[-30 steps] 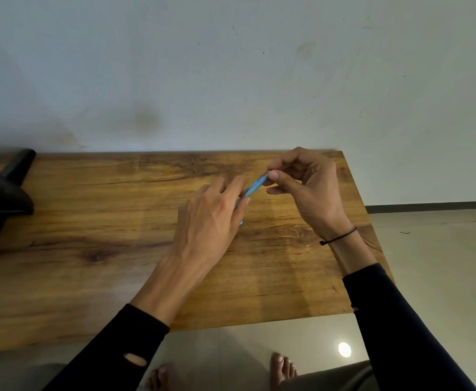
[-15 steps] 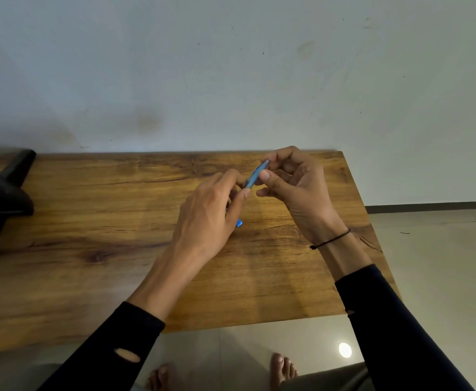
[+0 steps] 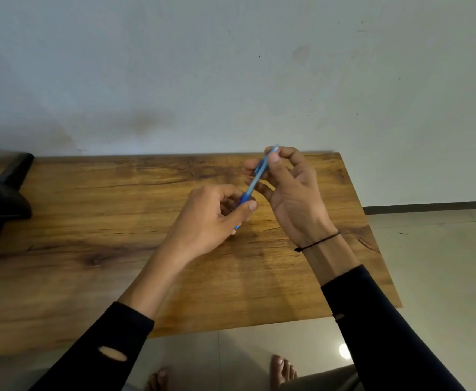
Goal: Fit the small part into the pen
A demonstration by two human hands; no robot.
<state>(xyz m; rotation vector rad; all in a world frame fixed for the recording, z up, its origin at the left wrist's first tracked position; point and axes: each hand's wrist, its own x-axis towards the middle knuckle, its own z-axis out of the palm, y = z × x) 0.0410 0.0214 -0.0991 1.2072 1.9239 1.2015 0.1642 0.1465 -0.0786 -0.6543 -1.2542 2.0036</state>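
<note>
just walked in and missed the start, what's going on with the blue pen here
A person in black sleeves holds a blue pen in both hands above a wooden table. The left hand pinches its lower end between thumb and fingers. The right hand pinches the upper end near the tip. The pen is tilted, its top leaning away toward the wall. A dark object sits at the table's left edge.

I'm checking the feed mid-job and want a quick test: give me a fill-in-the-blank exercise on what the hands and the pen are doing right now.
1. Both hands hold a pen whose colour is ____.
2. The hand pinching the pen's upper end is the ____ hand.
3. The left hand grips the pen's ____ end.
4. The hands are held above a table made of ____.

Missing words: blue; right; lower; wood
</note>
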